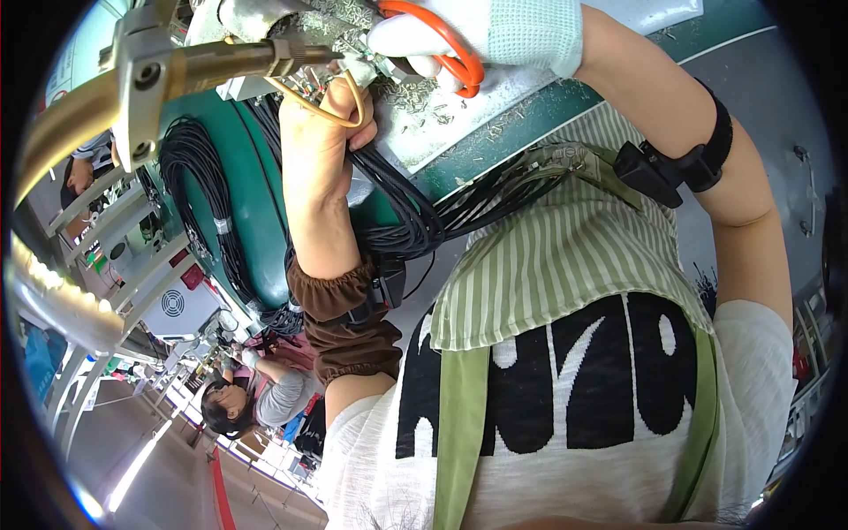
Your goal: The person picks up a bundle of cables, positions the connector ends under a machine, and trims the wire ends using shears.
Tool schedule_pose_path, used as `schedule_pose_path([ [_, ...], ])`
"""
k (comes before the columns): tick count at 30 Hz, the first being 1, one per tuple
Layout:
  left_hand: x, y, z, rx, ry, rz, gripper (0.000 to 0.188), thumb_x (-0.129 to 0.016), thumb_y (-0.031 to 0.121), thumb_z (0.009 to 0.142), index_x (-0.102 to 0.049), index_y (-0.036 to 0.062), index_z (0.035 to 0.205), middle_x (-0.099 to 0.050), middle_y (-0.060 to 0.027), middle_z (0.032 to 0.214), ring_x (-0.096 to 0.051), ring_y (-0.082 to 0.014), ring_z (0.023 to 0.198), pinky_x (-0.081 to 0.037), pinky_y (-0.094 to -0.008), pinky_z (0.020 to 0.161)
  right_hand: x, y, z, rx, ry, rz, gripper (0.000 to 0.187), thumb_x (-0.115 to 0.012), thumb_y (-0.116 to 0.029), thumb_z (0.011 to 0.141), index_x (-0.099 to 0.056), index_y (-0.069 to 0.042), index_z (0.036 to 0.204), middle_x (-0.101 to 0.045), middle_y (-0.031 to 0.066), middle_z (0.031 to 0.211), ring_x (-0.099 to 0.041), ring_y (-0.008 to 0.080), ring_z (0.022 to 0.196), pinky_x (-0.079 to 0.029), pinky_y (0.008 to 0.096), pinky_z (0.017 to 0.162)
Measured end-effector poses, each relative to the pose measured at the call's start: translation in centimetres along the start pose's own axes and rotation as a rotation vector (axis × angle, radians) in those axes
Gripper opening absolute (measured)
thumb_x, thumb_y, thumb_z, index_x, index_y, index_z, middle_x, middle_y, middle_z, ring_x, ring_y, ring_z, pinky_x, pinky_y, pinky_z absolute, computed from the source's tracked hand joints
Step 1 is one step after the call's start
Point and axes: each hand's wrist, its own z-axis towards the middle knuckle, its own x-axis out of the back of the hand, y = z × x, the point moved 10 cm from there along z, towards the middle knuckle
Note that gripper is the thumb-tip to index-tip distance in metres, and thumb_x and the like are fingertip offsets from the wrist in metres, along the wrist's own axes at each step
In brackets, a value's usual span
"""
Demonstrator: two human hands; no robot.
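My left hand (325,115) is bare and closed near the top of the view, its fingers curled. It seems to grip the ends of a bundle of black cables (402,199), which hangs down beside my wrist. Close by on the right, my right hand (442,35), in a white knitted glove, is closed on orange-handled scissors (473,69). The blades are hard to make out among small metal-coloured bits. A thin yellow loop (358,97) passes in front of my left fingers.
Small clippings (415,110) litter a white sheet (459,132) on the green bench (256,190). A coiled black cable bundle (199,168) lies left. A brass-coloured arm (79,106) crosses the upper left. Another person (265,393) works at the lower left.
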Motion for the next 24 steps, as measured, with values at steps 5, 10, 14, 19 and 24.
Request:
schedule_pose_path([
  [5, 0.8, -0.9, -1.3, -0.01, 0.219, -0.202, 0.03, -0.061, 0.029, 0.091, -0.052, 0.0009, 0.097, -0.051, -0.0029, 0.075, -0.038, -0.0072, 0.048, -0.029, -0.0206, 0.041, 0.2, -4.4, -2.0, 0.173, 0.165, -0.486, 0.033, -0.06, -0.023, 0.088, -0.058, 0.002, 0.066, -0.055, 0.0088, 0.049, -0.058, 0.0172, 0.042, -0.044, 0.0287, 0.039],
  [10, 1.2, 0.0, -7.5, -0.077, 0.213, -0.585, 0.036, -0.05, 0.029, 0.097, -0.046, -0.0005, 0.117, -0.052, -0.006, 0.077, -0.038, -0.0087, 0.047, -0.03, -0.0214, 0.043, 1.8, -2.7, -10.0, -0.451, 0.183, -0.15, 0.03, -0.062, -0.026, 0.086, -0.055, 0.0, 0.072, -0.054, 0.0116, 0.057, -0.059, 0.0256, 0.05, -0.045, 0.0327, 0.047],
  [14, -5.0, -0.2, -8.8, 0.035, -0.21, -0.718, 0.04, -0.043, 0.031, 0.099, -0.042, 0.0005, 0.126, -0.051, -0.0058, 0.073, -0.038, -0.0095, 0.047, -0.032, -0.0229, 0.044, -1.7, -7.4, -9.9, 0.034, 0.303, -0.977, 0.021, -0.063, -0.022, 0.084, -0.058, -0.002, 0.081, -0.054, 0.0102, 0.061, -0.055, 0.0215, 0.053, -0.042, 0.0316, 0.049],
  [19, -6.1, -0.4, -9.2, 0.094, -0.063, -0.47, 0.039, -0.045, 0.029, 0.098, -0.041, 0.0007, 0.126, -0.051, -0.0064, 0.069, -0.04, -0.0096, 0.048, -0.033, -0.023, 0.045, -7.2, -9.3, -7.4, 0.386, 0.149, -0.826, 0.019, -0.064, -0.019, 0.083, -0.063, -0.003, 0.093, -0.058, 0.008, 0.063, -0.057, 0.0128, 0.053, -0.042, 0.0268, 0.048],
  [24, -4.7, 1.2, -9.4, -0.036, 0.137, -0.08, 0.037, -0.049, 0.024, 0.097, -0.043, -0.0026, 0.122, -0.055, -0.0093, 0.07, -0.044, -0.0104, 0.05, -0.033, -0.0226, 0.047, -4.7, -7.8, -8.2, 0.159, 0.149, -0.52, 0.023, -0.065, -0.022, 0.083, -0.056, -0.002, 0.074, -0.052, 0.0158, 0.062, -0.056, 0.0352, 0.063, -0.044, 0.037, 0.056],
])
